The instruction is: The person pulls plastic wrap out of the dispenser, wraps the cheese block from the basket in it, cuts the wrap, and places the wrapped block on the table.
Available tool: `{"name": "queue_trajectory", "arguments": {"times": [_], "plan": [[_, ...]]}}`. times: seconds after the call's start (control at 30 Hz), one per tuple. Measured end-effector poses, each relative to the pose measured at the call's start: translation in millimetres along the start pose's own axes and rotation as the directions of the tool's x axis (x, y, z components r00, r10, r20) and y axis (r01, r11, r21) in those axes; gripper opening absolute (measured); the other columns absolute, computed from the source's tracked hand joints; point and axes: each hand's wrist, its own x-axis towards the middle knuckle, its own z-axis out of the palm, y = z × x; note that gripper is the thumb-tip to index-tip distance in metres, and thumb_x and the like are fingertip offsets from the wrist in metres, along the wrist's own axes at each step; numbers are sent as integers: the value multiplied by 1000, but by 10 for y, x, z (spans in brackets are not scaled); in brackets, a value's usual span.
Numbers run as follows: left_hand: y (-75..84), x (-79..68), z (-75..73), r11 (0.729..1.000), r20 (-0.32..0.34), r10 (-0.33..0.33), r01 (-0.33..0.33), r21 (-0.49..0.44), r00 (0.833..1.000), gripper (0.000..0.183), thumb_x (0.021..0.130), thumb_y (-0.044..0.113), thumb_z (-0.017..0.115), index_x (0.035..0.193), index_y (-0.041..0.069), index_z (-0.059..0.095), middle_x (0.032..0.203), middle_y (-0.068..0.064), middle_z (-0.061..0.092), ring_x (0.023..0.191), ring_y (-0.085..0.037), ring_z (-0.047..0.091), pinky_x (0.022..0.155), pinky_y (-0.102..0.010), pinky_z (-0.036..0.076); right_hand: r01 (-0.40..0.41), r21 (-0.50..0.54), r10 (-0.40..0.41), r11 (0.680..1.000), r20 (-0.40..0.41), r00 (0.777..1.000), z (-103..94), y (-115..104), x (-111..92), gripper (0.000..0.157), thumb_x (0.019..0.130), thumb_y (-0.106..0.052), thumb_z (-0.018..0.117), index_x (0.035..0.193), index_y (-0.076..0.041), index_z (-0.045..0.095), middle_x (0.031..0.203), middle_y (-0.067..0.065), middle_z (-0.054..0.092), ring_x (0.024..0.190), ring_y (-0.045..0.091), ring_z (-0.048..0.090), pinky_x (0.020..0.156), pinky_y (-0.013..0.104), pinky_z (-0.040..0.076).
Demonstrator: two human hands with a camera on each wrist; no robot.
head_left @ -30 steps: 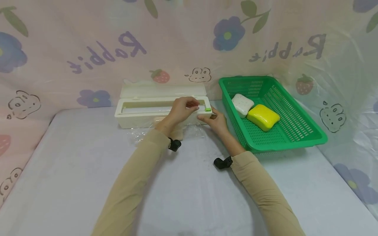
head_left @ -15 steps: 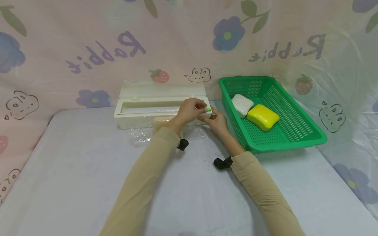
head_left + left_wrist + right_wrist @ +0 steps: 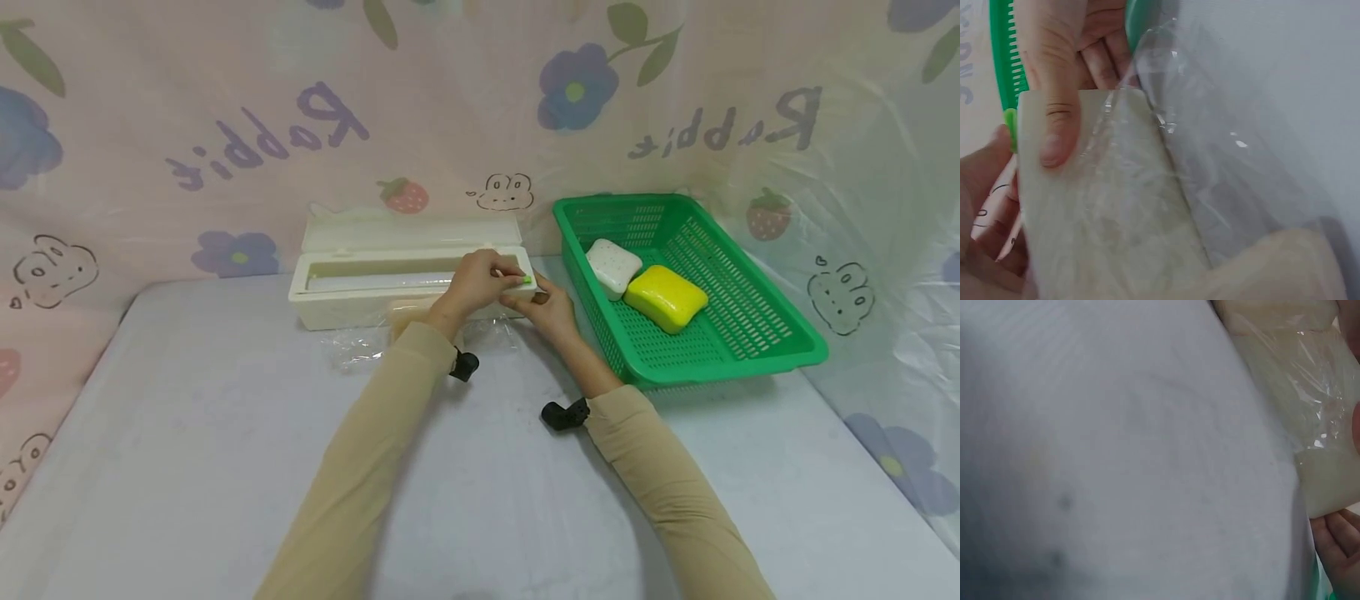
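Lying lengthwise close to the far edge of the worktop, a long white box has its long axis left to right, roughly parallel to that edge. Its right end points toward the green basket; its left end points toward the far left corner. Raised lid stands along the box's rear side; a white roll shows inside, on the same axis.

Left hand: reaches over the front wall to the box's right end; thumb and forefinger nearly together, pinching a small green tab there. Left wrist view shows one digit against the tab, other fingers bent beside the box.

Right hand: gap only as wide as the box end it holds; thumb flat on the front face, fingers round behind the right end.

Clear film hangs down the front face and spreads, wrinkled, onto the worktop. Beige block sits just in front of the box, partly hidden by the left arm.

Basket: toward the worktop's right edge, near the far right corner; contains a white block and a yellow block, side by side at its left wall.
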Motion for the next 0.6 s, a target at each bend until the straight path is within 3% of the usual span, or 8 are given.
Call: {"name": "queue_trajectory", "arguments": {"times": [0.13, 0.27, 0.5, 0.6], "plan": [[-4, -3, -33, 1000, 1, -23, 23, 4, 1000, 20, 88, 23, 71, 102, 11, 75, 103, -6, 70, 78, -11, 50, 62, -18, 39, 3, -21, -3, 1000, 3, 1000, 2, -91, -51, 64, 83, -8, 74, 141, -4, 46, 125, 26, 59, 87, 11, 65, 63, 13, 50], [-12, -11, -63, 1000, 9, -17, 17, 13, 1000, 19, 87, 21, 71, 102, 9, 75, 100, -7, 71, 75, -11, 50, 60, -19, 39, 6, 1, -6, 1000, 15, 1000, -1, -11, -19, 65, 84, -8, 73, 142, -5, 44, 130, 25, 56, 101, 23, 66, 66, 14, 51], [-19, -10, -109, 1000, 31, -6, 6, 6, 1000, 18, 87, 18, 72, 101, 7, 75, 103, -10, 72, 86, -17, 61, 71, -22, 49, 34, -8, -34, 999, -10, 999, 8, 194, 88, 68, 83, -14, 75, 143, -10, 44, 126, 23, 60, 92, 11, 67, 66, 14, 52], [-20, -5, -132, 1000, 42, -4, 5, -1, 999, 17, 86, 16, 72, 100, 6, 75, 103, -10, 73, 92, -21, 65, 77, -25, 52, 50, -13, -50, 999, -14, 999, 9, 200, 91, 68, 83, -12, 75, 143, -8, 44, 124, 25, 61, 92, 14, 67, 65, 14, 52]]}}
